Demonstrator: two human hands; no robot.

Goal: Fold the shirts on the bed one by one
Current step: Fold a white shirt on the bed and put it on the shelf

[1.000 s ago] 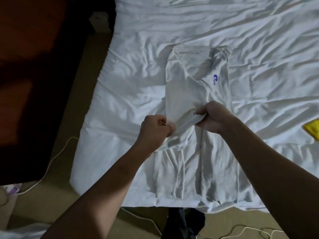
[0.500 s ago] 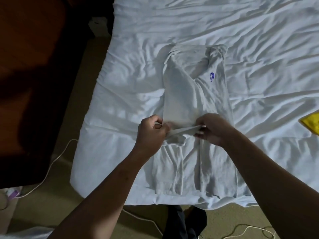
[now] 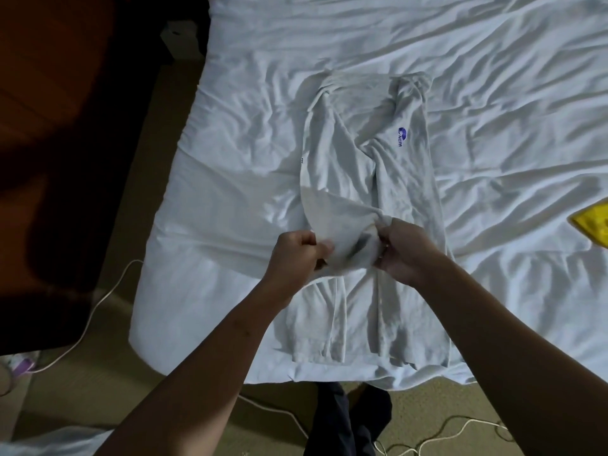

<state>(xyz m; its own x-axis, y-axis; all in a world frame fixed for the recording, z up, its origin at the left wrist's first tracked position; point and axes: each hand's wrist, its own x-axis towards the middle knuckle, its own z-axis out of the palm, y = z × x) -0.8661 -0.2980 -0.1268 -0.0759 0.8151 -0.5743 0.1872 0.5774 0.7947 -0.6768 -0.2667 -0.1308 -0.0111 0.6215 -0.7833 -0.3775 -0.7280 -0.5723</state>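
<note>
From the head view, a bed (image 3: pixel 362 44) covered in a creased white sheet fills most of the scene, its near-left corner hanging over an olive-tan floor (image 3: pixel 108 393). A white shirt (image 3: pixel 408 182) lies lengthwise on the sheet near the bed's near edge, its sides turned inward and a small blue logo (image 3: pixel 402 136) showing on its right panel. The left hand (image 3: pixel 296 255) and right hand (image 3: pixel 406 251) each have fingers curled round a raised fold of the shirt at mid-length, the cloth bunched between them. A yellow cloth (image 3: pixel 592 222) sits at the right edge of the sheet. Dark wooden furniture (image 3: pixel 65 126) stands to the left, a white cable (image 3: pixel 98 301) trails across the floor, and a dark garment (image 3: pixel 345 419) lies below the bed's edge.
</note>
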